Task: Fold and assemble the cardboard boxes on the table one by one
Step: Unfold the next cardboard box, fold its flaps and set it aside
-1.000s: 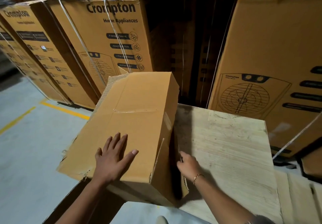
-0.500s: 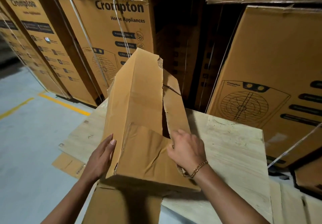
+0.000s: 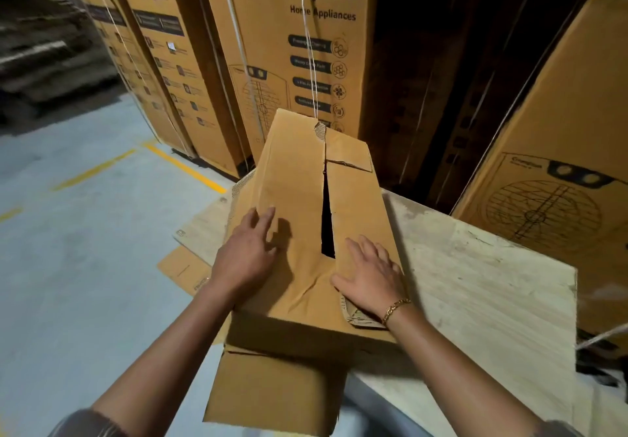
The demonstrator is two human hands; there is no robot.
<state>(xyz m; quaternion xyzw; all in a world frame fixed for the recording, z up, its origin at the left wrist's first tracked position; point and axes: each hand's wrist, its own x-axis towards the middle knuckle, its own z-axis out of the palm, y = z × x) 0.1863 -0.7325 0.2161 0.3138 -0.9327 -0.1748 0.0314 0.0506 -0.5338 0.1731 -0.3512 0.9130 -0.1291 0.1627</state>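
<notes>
Folded down since half a second ago: the two long top flaps of the cardboard box, then standing raised, now lying nearly level, with both hands shifted onto them.

Nearest, a loose flap of the same box, hanging over the near edge of the surface. Just above it, left hand open, fingers relaxed and spread, resting on the left flap near its outer edge, gripping nothing. Right hand flat, palm down, pressing the right flap, bracelet at the wrist, likewise holding nothing. Between the flaps, a dark gap, not yet closed. Box sitting on the left part of the surface, its near end overhanging.

Judged from this: one face shaped but unfastened, likely to spring up once released; hanging flap still to be dealt with.

Beyond, tall printed cartons close behind the surface; off to the left, grey floor with a yellow line.
</notes>
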